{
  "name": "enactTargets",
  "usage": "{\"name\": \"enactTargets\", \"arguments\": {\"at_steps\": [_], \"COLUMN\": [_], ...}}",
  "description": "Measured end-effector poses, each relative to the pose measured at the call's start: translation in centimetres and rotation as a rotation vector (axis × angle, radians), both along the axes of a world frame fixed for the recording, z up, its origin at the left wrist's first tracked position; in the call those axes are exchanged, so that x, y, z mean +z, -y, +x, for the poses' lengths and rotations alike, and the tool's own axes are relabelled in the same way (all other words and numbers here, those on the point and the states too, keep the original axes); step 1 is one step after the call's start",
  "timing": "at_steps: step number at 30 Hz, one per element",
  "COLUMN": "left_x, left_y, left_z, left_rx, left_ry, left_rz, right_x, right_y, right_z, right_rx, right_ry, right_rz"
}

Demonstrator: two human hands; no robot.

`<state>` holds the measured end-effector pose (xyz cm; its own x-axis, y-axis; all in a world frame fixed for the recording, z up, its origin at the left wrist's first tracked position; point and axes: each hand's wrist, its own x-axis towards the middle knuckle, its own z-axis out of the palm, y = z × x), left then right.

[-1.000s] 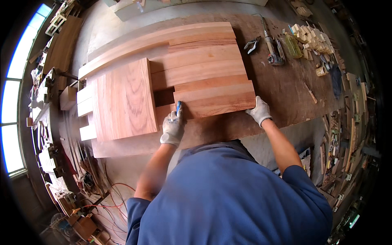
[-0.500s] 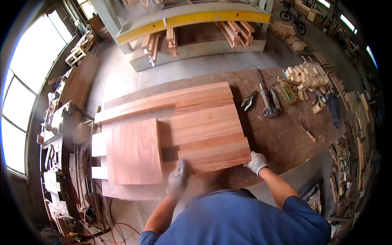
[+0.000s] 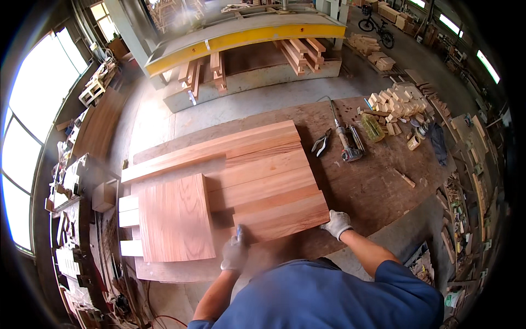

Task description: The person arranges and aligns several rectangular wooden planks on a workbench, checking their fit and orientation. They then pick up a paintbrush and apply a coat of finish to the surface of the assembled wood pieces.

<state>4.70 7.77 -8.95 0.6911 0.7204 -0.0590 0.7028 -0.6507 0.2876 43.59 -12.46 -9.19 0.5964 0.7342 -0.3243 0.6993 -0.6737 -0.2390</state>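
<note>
Several reddish-brown boards lie edge to edge on the worktable. My gloved left hand point(image 3: 234, 253) is closed at the left end of the nearest wooden board point(image 3: 285, 219), with a small blue spot at its fingertip that I cannot make out. At the board's right front corner, my gloved right hand point(image 3: 336, 223) grips the end, its underside fingers hidden. Left of these boards a square wooden panel point(image 3: 175, 219) rests on pale strips point(image 3: 129, 218). One longer board point(image 3: 208, 149) runs along the far side and sticks out to the left.
Pliers point(image 3: 322, 142), a power tool point(image 3: 348, 147) with a cord and a thin wooden-handled tool point(image 3: 405, 178) lie on the brown worktable point(image 3: 372, 192). Small wood blocks point(image 3: 400, 104) are heaped at its far right. Beyond stands a machine with a yellow beam point(image 3: 246, 37).
The whole view has shifted, so the table and boards sit lower and slightly left. Both hands stay at the ends of the nearest board.
</note>
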Motion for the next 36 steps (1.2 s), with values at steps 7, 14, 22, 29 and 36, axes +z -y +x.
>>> {"name": "enactTargets", "arguments": {"at_steps": [7, 14, 22, 29, 36], "left_x": [-0.7, -1.0, -1.6, 0.4, -0.7], "left_y": [0.1, 0.3, 1.0, 0.6, 0.2], "left_z": [-0.4, -0.4, -0.9, 0.1, -0.3], "left_rx": [-0.017, -0.028, 0.029, 0.018, 0.023], "left_ry": [0.050, 0.031, 0.007, 0.005, 0.008], "left_rz": [0.022, 0.043, 0.052, 0.017, -0.018], "right_x": [-0.4, -0.7, 0.7, 2.0, 0.7], "right_y": [0.1, 0.3, -0.7, -0.9, -0.7], "right_z": [-0.2, -0.2, -0.3, -0.3, 1.0], "right_rx": [-0.011, -0.020, 0.005, -0.017, 0.024], "right_ry": [0.019, 0.026, 0.005, -0.016, -0.041], "right_rz": [0.001, 0.027, 0.014, -0.011, -0.093]}}
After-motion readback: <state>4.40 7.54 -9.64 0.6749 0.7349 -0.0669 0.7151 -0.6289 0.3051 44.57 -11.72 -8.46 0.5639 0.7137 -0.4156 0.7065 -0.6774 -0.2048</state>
